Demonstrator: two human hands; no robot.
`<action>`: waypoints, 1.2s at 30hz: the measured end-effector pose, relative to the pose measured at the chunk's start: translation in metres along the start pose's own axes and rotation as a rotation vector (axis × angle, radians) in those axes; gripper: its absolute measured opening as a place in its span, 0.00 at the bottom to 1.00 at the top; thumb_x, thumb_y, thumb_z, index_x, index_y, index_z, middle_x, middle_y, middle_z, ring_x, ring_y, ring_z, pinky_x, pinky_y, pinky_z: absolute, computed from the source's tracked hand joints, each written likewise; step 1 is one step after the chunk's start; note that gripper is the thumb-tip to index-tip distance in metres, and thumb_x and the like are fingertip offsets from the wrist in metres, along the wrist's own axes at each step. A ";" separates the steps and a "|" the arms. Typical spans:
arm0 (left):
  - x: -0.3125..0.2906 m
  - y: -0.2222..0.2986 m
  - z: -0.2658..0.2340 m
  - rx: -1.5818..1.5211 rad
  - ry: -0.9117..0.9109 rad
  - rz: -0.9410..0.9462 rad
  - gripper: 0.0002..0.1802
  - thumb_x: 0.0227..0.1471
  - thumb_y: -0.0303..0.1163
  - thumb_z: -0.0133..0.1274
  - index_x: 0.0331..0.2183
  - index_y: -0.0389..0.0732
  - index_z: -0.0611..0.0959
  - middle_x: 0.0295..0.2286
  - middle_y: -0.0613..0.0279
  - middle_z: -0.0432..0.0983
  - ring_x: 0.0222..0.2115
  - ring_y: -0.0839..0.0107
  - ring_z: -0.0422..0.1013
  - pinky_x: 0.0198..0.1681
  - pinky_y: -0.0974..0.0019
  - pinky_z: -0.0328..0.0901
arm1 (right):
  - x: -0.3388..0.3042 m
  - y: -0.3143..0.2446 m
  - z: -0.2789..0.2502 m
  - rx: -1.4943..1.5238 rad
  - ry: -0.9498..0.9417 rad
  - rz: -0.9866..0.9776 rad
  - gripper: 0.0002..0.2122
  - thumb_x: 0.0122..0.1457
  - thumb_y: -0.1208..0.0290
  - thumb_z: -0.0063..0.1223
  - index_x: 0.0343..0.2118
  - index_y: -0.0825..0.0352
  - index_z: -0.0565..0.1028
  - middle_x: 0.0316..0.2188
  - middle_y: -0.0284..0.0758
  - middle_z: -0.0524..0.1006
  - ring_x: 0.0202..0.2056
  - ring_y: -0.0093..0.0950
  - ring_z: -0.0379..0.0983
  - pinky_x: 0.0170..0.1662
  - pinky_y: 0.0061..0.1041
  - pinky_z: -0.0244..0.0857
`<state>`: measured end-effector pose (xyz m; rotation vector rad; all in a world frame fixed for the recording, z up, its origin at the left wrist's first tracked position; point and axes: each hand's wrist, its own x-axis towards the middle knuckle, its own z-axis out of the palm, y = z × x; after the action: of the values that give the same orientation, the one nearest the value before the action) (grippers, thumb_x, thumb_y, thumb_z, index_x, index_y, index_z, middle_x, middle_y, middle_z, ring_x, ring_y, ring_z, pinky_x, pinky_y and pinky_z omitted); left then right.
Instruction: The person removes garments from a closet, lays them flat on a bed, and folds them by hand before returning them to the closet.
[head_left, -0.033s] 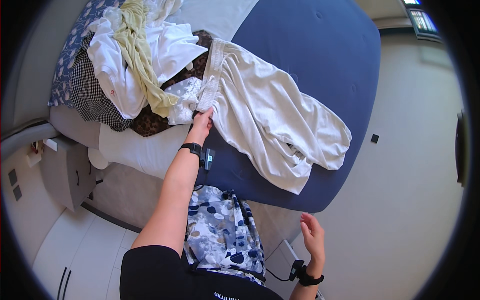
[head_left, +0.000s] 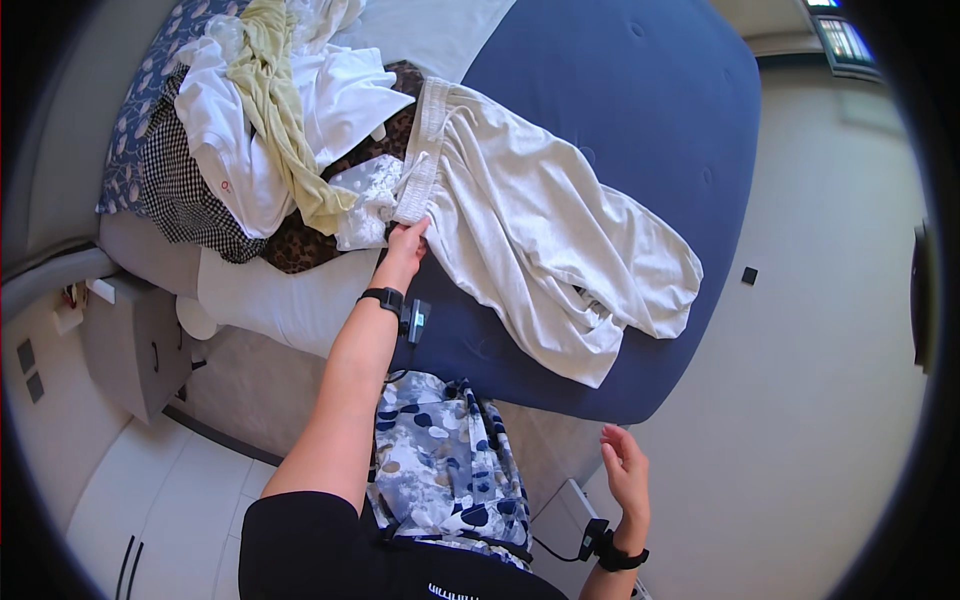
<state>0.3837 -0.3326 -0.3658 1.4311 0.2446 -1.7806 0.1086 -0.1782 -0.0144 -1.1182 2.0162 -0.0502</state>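
Light grey sweatpants [head_left: 530,220] with a gathered waistband lie across the bed, legs stretching to the right. The near corner of that waistband is pinched in my left hand [head_left: 406,245], its fingers closed on the cloth. My right hand [head_left: 626,475] hangs off the bed's near side at the lower right, thumb apart and fingers loosely bent, touching nothing. Left of the sweatpants, a white lace-like garment [head_left: 365,200] and a brown leopard-print cloth [head_left: 300,247] lie close to the waistband.
A heap at the left has a white shirt [head_left: 235,165], a yellow-green garment [head_left: 275,120] and a black-and-white checked cloth [head_left: 185,185]. A blue patterned pillow [head_left: 122,165] lies behind. The blue mattress [head_left: 620,90] ends at the right; a grey bedside cabinet [head_left: 135,340] stands left.
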 end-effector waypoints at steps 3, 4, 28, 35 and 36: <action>-0.037 0.006 0.032 0.029 -0.041 0.237 0.15 0.38 0.25 0.51 0.33 0.42 0.69 0.21 0.71 0.66 0.14 0.83 0.58 0.13 0.80 0.52 | 0.002 0.003 0.001 0.001 0.003 -0.025 0.11 0.48 0.77 0.45 0.37 0.68 0.68 0.29 0.38 0.72 0.30 0.25 0.69 0.34 0.20 0.62; -0.042 0.006 0.025 0.192 -0.056 0.322 0.16 0.38 0.25 0.51 0.34 0.42 0.68 0.21 0.71 0.66 0.14 0.83 0.57 0.13 0.79 0.51 | 0.002 -0.001 0.001 0.007 0.003 -0.032 0.11 0.48 0.77 0.45 0.37 0.68 0.68 0.29 0.38 0.72 0.30 0.25 0.69 0.34 0.20 0.62; -0.173 -0.002 -0.032 0.982 -0.148 0.433 0.12 0.41 0.28 0.47 0.33 0.37 0.72 0.22 0.65 0.69 0.21 0.78 0.65 0.25 0.76 0.61 | 0.016 0.147 0.001 0.087 -0.023 0.116 0.12 0.47 0.71 0.47 0.36 0.68 0.69 0.29 0.36 0.73 0.30 0.25 0.69 0.34 0.21 0.62; -0.257 -0.002 0.010 0.810 -0.213 0.438 0.12 0.45 0.29 0.45 0.35 0.36 0.71 0.27 0.63 0.71 0.24 0.79 0.66 0.25 0.79 0.60 | 0.073 0.214 -0.017 0.522 -0.148 0.354 0.10 0.50 0.70 0.43 0.36 0.65 0.67 0.27 0.32 0.70 0.27 0.20 0.68 0.28 0.18 0.63; -0.271 -0.002 0.018 0.832 -0.219 0.450 0.12 0.45 0.29 0.45 0.35 0.36 0.71 0.27 0.63 0.71 0.24 0.79 0.66 0.25 0.79 0.60 | 0.086 0.222 -0.020 0.576 -0.131 0.371 0.10 0.51 0.70 0.43 0.35 0.65 0.67 0.27 0.32 0.70 0.26 0.21 0.68 0.28 0.19 0.63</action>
<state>0.3745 -0.2148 -0.1210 1.6290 -0.9633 -1.6883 -0.0818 -0.1127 -0.1424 -0.3722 1.8849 -0.3343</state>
